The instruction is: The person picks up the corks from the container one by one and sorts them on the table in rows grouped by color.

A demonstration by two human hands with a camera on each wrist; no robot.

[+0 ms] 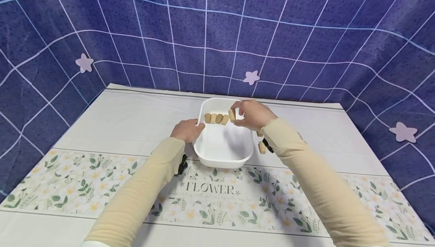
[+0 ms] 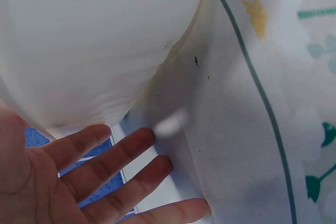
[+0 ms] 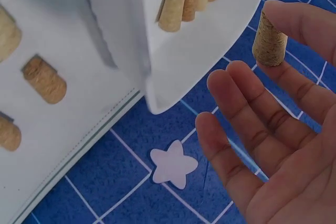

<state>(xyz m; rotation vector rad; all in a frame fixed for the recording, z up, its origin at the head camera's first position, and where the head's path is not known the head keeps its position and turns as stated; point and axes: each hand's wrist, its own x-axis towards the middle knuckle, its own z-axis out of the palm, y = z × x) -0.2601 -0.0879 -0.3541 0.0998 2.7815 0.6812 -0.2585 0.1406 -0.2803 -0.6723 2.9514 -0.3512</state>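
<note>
A white plastic basin (image 1: 224, 145) stands on the table, with several corks (image 1: 213, 118) lined up side by side near its far end. At the basin's left rim my left hand (image 1: 186, 130) grips the edge, thumb over the rim. The left wrist view shows its fingers (image 2: 110, 163) spread along the outer wall, the index touching it. My right hand (image 1: 255, 114) pinches a tapered cork (image 3: 271, 43) between thumb and index, above the basin at the right end of the row; its other fingers are free of the cork.
Loose corks (image 3: 45, 79) lie on the table to the basin's right, partly hidden by the right arm in the head view. A floral cloth (image 1: 136, 190) covers the table. Behind hangs a blue curtain (image 1: 190, 28) with grid lines and stars.
</note>
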